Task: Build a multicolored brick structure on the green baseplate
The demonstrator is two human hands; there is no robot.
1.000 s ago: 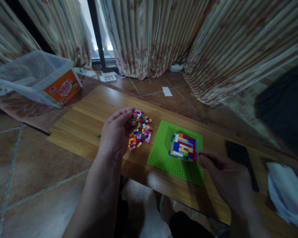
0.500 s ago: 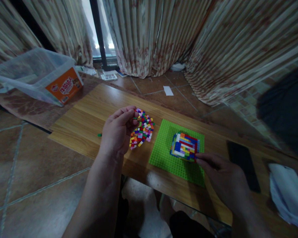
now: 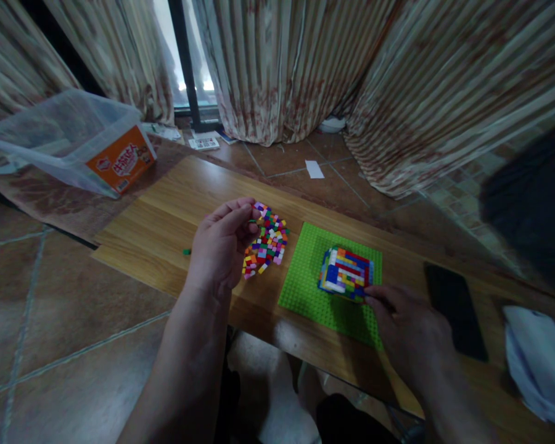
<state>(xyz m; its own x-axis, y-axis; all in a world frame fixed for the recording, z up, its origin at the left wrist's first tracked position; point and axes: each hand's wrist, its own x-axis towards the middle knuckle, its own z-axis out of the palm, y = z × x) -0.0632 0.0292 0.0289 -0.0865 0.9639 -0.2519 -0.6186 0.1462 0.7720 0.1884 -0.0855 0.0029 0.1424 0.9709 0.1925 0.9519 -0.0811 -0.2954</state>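
A multicoloured block built of toy bricks (image 3: 346, 273) stands on a green studded baseplate (image 3: 305, 271). My right hand (image 3: 409, 327) is closed in a pinch, its fingertips touching the block's near right corner. Whatever lies between those fingertips is too small to make out. Over the left edge of a pile of small loose bricks (image 3: 272, 237), my left hand (image 3: 222, 243) is raised with thumb and fingers curled together. A bit of green shows by its fingertips, but I cannot tell whether it is held. One green brick (image 3: 187, 251) lies apart, left of that hand.
The wooden table (image 3: 166, 203) bears a dark phone-like slab (image 3: 456, 308) and a pale cloth-like bundle (image 3: 539, 364) on the right. A clear plastic bin (image 3: 69, 145) with an orange label sits at the far left. Curtains (image 3: 282, 68) hang behind; white paper (image 3: 314, 169) lies on the floor.
My right fingertips have shifted slightly at the block's near right corner, and the red seen beside them before no longer shows there. My left hand keeps its pose.
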